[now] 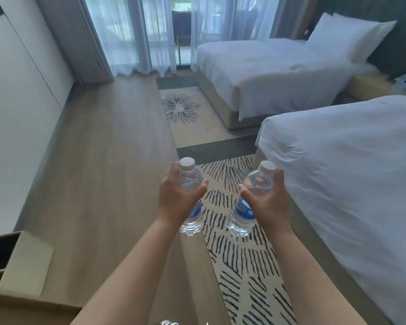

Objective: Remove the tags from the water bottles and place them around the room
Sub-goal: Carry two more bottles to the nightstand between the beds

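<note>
Head view – left hand (pixel 174 198), right hand (pixel 267 200), clear blue-labelled water bottles (pixel 190 184) – white caps

A: What's around you?
B: You have a wooden floor (pixel 99 141) with a patterned rug (pixel 242 254) down the middle, and two white beds (pixel 352 165) at the right.
A: And upper centre?
B: Sheer curtains (pixel 131 36) over bright windows; a white wall (pixel 17 95) at your left.
</note>
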